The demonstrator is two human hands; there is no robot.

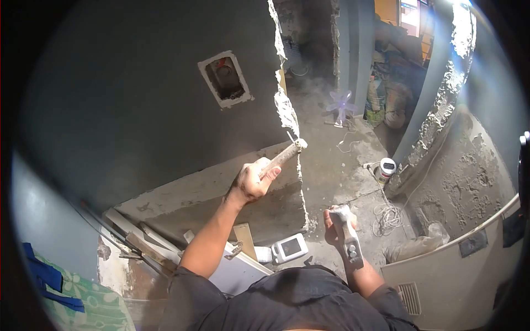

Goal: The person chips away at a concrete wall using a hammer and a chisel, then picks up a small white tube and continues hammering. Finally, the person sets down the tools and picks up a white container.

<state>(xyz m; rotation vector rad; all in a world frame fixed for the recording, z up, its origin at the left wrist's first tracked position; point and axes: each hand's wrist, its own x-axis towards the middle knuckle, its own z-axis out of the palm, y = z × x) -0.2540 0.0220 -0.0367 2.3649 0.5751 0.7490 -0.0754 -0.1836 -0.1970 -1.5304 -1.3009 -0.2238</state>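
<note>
Slip + debris risk

R hand (331, 230) closed round dusty tool (352, 243), grip part-hidden; if dust makes it slick, we may drop it. L hand (254, 181) wrapped round dusty bar (282, 157), tip by ragged wall edge (301, 193); loose plaster could crumble + kick it. Beyond, coiled cable (388, 219) toward floor's (353, 182) R edge might snag our feet.

The dusty grey floor (337, 157) is littered with pale specks — a purple fan (342, 106) far off, a white tub (385, 169) and tangled cord (388, 219) right, a white-framed device (290, 249) near.
</note>
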